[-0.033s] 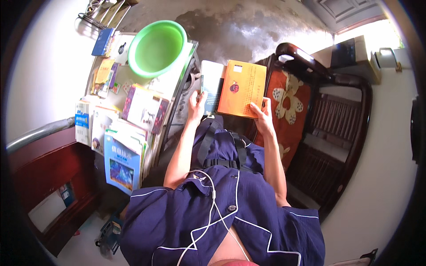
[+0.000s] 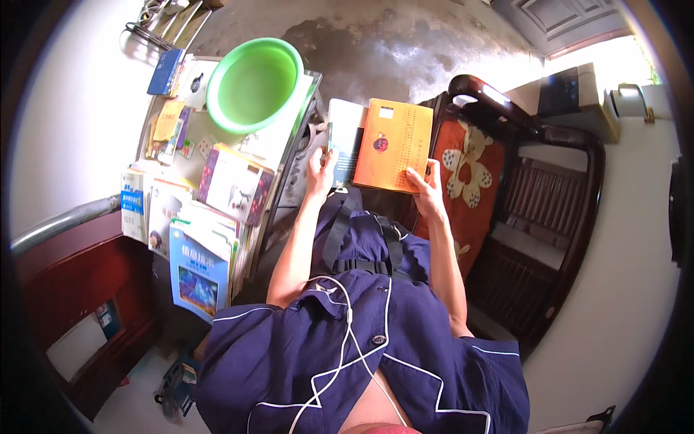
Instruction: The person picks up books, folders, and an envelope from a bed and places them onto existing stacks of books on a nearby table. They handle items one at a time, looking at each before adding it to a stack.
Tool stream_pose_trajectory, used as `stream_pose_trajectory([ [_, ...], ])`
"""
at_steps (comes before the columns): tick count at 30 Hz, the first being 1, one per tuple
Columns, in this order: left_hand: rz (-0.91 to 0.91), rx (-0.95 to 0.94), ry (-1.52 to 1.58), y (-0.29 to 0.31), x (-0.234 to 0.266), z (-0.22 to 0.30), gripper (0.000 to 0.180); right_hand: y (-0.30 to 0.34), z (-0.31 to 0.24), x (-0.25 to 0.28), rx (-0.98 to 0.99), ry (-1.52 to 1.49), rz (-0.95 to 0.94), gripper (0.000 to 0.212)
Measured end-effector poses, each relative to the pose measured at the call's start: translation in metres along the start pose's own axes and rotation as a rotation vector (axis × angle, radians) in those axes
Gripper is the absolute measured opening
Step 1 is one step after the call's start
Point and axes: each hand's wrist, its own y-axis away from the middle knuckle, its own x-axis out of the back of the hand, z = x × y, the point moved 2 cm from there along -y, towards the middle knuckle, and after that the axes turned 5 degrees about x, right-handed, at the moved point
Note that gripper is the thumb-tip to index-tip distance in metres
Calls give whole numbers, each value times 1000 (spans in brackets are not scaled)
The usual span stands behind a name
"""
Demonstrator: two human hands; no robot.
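Observation:
My left hand (image 2: 320, 172) is closed on the left edge of a white and teal book (image 2: 345, 148), its thumb along the cover. Beside it, overlapping its right side, an orange book (image 2: 391, 137) is in my right hand (image 2: 426, 188), the thumb pressed on its lower right corner and the fingers behind. Both books are held up in front of my lap with their covers toward me. The fingers behind them are partly hidden.
To the left, a table bears a green basin (image 2: 254, 87), a stack of books (image 2: 235, 184) and upright books with a blue one (image 2: 195, 267) in front. A dark wooden bench (image 2: 538, 195) with a red flowered cushion (image 2: 466, 173) stands at the right.
The view has shifted very slightly, so the table and basin sit a little lower. Both hands keep their hold on the books.

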Motion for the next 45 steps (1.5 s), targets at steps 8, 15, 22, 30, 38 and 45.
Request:
stream_pose_trajectory([
  [8,22,150,210,-137,-32,39,30,-135,-37,-33,-39,-39,-49,29],
  [15,162,270,262,-220,-46,41,41,-243,-66,-56,-160,30,-175,30],
  [22,329,291,391,-298,-61,65,43,-384,-102,-107,-314,389,-468,37],
  [30,746,183,557,-346,-71,96,36,-519,-134,-185,-158,949,-946,44],
  [38,1078,172,693,-368,-44,129,36,-597,-119,-289,-75,1018,-1368,39],
  [45,1224,188,814,-398,21,126,35,-623,-61,-403,-191,1087,-1557,54],
])
